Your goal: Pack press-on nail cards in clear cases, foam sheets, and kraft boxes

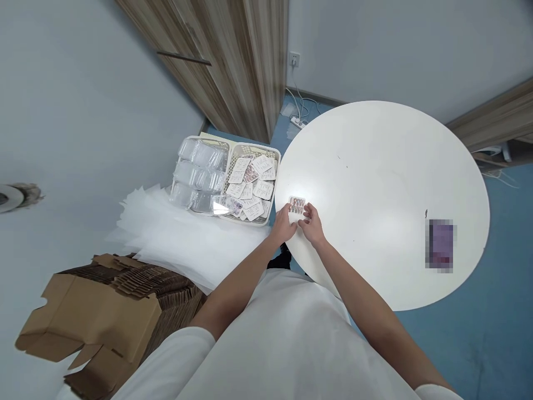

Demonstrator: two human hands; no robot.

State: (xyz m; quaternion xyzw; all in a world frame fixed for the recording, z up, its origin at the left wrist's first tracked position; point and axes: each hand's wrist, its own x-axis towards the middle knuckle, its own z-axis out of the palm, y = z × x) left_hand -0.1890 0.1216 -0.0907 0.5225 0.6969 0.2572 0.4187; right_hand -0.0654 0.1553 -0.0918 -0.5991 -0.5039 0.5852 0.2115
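Card of small oval pieces (296, 209) is at the left rim of the table (383, 183), between my left hand (283, 225), grasping its left side, and my right hand (312, 226), grasping its right; neither is nearer, its long axis seemingly pointing away from me.

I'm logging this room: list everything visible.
Card with small pieces: one, white, between hands
Table: one, white, right
Pixelated item: one, purplish, table's right
Baskets: two, cream, left of table
Clear packs: several, transparent, left basket
Printed cards: many, white, right basket
Sheets: stack, white, below baskets
Flat cartons: stack, brown, lower left
Cabinet: one, brown, top
Furniture: one, brown, right edge
Socket: one, white, back wall
Power strip: one, white, floor
Round item: one, whitish, left edge
Shirt: one, white, bottom
Left hand: one, bare, card's left
Right hand: one, bare, card's right
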